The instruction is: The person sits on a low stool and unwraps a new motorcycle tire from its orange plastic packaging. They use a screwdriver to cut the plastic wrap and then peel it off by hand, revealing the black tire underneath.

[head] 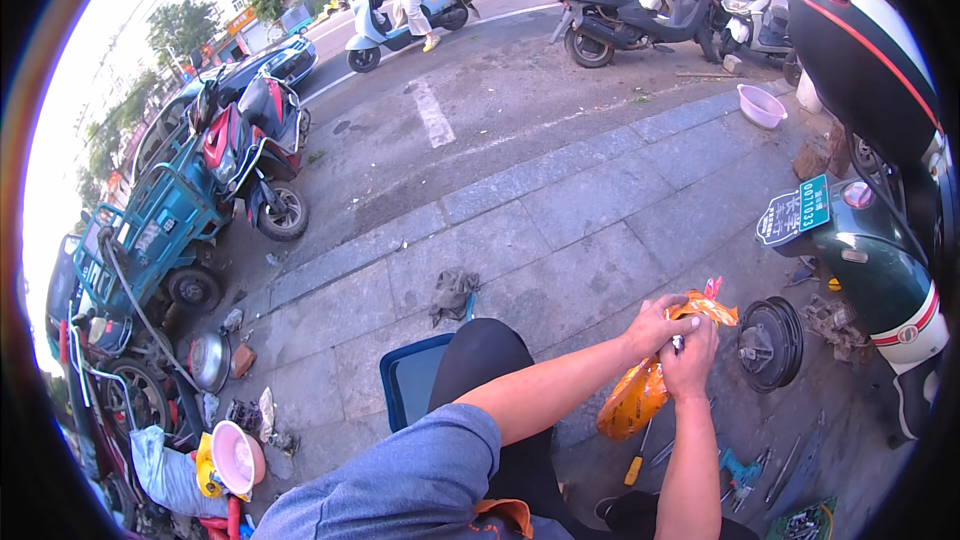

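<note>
My left hand [654, 328] grips the gathered upper part of an orange plastic package [631, 399], which bears dark printing. Close against it, my right hand [688, 360] holds the same package from below and to the right. A small shiny piece [678, 343] shows by the right thumb; I cannot tell what it is. What the package contains is hidden. Just right of the hands, a black scooter wheel rim with its hub [771, 345] stands on the paving. A screwdriver with a yellow handle [634, 471] lies below the package.
A teal power drill [742, 471] and loose tools lie at lower right, near a green tray [806, 521]. A green scooter [862, 262] stands at right. By my knee are a blue tray [397, 390] and a grey rag [452, 296]. A rider sits on a light-blue scooter [442, 4].
</note>
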`<state>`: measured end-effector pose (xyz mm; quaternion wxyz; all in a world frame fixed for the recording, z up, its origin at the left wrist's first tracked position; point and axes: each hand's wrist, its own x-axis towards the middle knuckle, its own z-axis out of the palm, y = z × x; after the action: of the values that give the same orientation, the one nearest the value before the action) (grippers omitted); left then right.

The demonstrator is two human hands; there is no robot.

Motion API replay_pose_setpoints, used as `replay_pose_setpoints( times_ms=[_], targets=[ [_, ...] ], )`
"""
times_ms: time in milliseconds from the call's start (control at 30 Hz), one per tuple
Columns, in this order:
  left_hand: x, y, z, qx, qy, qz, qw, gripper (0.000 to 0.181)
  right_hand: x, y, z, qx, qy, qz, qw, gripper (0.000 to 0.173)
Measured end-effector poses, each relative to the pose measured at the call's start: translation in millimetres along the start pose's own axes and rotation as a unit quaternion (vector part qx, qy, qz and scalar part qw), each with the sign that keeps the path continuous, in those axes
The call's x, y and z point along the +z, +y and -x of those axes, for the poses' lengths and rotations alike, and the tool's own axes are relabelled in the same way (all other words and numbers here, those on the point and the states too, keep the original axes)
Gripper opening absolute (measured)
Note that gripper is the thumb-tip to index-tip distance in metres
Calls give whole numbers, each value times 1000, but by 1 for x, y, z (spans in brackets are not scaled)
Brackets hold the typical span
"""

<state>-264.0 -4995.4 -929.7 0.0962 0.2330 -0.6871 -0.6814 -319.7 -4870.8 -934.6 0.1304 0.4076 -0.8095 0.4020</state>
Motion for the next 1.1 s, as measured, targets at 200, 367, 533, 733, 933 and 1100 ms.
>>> replay_pose_setpoints(
  times_ms=[200, 367, 533, 733, 933, 1100],
  targets=[
    [19, -19, -5, 108, -10, 7, 994, 48, -9, 33, -4, 34, -14, -149, 988, 40],
    [-9, -70, -34, -39, 244, 107, 963, 24, -19, 43, -1, 156, -5, -400, 903, 24],
    [15, -143, -44, -202, 47, 12, 978, 23, 34, 87, 62, 480, -7, -513, 711, 47],
    [16, -136, -26, -342, -147, 344, 862, 41, 59, 65, 105, 514, -116, -687, 500, 44],
    [8, -134, -29, -315, -111, 264, 905, 49, 74, 86, 96, 512, -38, -604, 610, 26],
    [11, -70, -18, -276, -112, 411, 862, 72, -10, 66, 20, 392, 167, -219, 878, 15]
  ],
)
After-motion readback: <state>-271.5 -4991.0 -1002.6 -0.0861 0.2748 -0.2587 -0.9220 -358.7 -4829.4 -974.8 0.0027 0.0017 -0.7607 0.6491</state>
